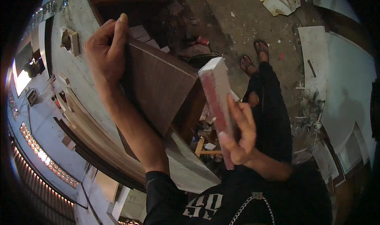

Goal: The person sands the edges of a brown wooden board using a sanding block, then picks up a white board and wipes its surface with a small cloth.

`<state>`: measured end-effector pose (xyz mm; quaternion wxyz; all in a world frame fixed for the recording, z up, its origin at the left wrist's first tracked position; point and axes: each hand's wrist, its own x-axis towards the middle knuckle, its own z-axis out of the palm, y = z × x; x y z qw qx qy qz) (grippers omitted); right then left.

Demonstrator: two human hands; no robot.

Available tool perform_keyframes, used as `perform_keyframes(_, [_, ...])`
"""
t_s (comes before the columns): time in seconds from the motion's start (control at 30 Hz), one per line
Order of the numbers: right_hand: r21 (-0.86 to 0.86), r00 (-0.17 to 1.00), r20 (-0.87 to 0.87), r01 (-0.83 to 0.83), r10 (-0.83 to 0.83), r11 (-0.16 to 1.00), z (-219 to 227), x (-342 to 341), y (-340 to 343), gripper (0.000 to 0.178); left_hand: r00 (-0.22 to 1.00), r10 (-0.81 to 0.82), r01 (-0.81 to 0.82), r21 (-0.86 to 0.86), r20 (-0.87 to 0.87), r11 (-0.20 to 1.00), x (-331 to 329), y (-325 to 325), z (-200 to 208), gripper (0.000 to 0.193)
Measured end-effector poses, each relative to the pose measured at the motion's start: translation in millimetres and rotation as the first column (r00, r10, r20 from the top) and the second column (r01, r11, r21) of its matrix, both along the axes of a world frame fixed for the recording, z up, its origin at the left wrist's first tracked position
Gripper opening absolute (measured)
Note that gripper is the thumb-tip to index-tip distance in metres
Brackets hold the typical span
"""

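My left hand (106,52) is closed over the far edge of a dark brown wood-grain board (158,80), its thumb pointing up past the corner. The board leans on the pale workbench (77,13), and its long bare edge faces up. In my right hand (242,134) is a long sanding block (215,100), white at the end and along one side, with a worn red face. Fingers and thumb grip its lower part. The block's upper end is close to the board's near corner; whether they touch, I cannot tell.
Long wooden strips (93,130) lie along the bench to the left. A small wooden block (70,40) sits farther up. Scraps and debris litter the floor (221,15) past the bench. Pale panels (344,90) lie at the right, near my sandalled feet (248,64).
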<state>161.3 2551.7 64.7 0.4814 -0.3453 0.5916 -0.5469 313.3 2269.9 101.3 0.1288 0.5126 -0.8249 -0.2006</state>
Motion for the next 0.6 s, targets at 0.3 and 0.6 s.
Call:
perform_keyframes(0.3, [-0.087,0.999,-0.051,0.014,-0.019,0.996,12,-17,-92,0.067,0.999,0.006,-0.003,0.054,-0.047,0.999,4,-5,-8,0.041])
perform_keyframes(0.6, [-0.046,0.992,0.082,0.101,-0.097,0.994,-5,-21,-51,0.075,1.0,0.007,-0.007,0.047,0.012,0.999,0,-1,8,0.039])
